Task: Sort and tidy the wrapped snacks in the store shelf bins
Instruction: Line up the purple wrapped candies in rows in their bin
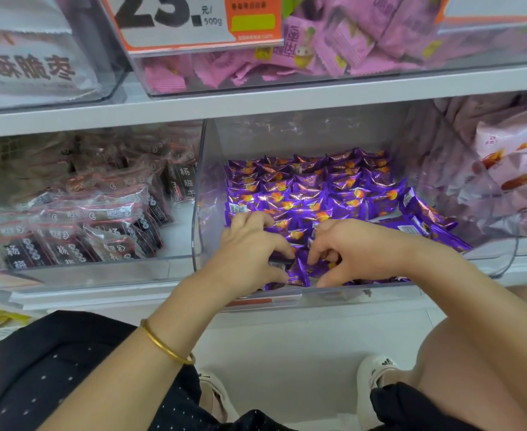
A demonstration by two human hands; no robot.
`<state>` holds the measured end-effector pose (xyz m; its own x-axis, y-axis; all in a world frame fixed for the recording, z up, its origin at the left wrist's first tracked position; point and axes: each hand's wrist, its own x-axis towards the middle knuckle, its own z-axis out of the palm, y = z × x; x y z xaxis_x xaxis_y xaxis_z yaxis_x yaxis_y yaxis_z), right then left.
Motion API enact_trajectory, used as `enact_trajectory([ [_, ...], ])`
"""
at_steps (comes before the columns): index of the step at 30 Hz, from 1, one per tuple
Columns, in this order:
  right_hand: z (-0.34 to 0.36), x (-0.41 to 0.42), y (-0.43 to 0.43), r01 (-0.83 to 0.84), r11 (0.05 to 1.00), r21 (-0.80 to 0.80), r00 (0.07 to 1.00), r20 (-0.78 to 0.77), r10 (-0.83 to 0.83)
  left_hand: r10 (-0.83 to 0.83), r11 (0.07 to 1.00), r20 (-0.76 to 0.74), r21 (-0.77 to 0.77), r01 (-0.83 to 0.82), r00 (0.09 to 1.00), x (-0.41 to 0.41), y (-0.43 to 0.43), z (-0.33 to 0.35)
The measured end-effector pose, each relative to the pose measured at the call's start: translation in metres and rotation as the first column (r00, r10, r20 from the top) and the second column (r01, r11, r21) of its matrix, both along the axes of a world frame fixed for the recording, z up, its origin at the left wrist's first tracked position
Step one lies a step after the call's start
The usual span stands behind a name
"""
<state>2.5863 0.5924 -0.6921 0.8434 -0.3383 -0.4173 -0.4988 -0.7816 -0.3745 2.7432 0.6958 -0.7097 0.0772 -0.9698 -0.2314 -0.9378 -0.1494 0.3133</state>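
Her left hand [253, 247] and right hand [358, 247] are both down at the front of the middle bin [349, 296], knuckles nearly meeting. The fingers of each are curled in, and together they pinch one purple packet [299, 270] between them, the left at its barcode end.

These purple snacks [312, 194] look light and puffy. The foil is shiny, so I'd judge it slippery and crinkly, easy to shove out of line. The crimped end seams or the two short sides look the surest places to take hold.

Deeper in the bin the packets lie in tidy overlapping rows. Along its right side a few loose packets [427, 219] sit tilted and askew. There are several dozen at least, too many to count one by one.

Left of that bin is one bin of dark packets [79, 231], and right of it one of pale pink bags [511, 169]. Above it sits a bin of pink packets [343, 48] behind a price card [169, 23]. Two hands are at work, with one gold bangle [169, 345] on the left wrist.
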Motion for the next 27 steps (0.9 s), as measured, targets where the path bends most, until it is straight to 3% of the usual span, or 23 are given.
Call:
enact_trajectory([
  [5, -0.003, -0.007, -0.003, 0.034, 0.998, -0.049, 0.998, 0.054, -0.032, -0.173, 0.982, 0.191, -0.046, 0.184, 0.966, -0.001, -0.009, -0.005],
  [12, -0.009, -0.011, 0.0, 0.041, 0.993, -0.112, 0.993, 0.118, -0.028, -0.285, 0.953, 0.298, -0.017, 0.304, 0.911, -0.003, -0.014, -0.011],
  [18, -0.008, -0.011, 0.002, 0.004, 0.993, -0.116, 0.995, 0.096, 0.007, -0.319, 0.936, 0.294, -0.05, 0.348, 0.901, -0.003, -0.015, -0.013],
  [22, -0.009, -0.012, 0.0, -0.01, 0.983, -0.184, 0.998, 0.064, 0.022, -0.273, 0.932, 0.242, -0.173, 0.319, 0.931, 0.0, -0.014, -0.014],
  [27, -0.01, -0.011, -0.002, -0.005, 0.97, -0.244, 0.999, 0.038, 0.015, -0.305, 0.94, 0.261, -0.076, 0.334, 0.916, -0.003, -0.017, -0.013],
])
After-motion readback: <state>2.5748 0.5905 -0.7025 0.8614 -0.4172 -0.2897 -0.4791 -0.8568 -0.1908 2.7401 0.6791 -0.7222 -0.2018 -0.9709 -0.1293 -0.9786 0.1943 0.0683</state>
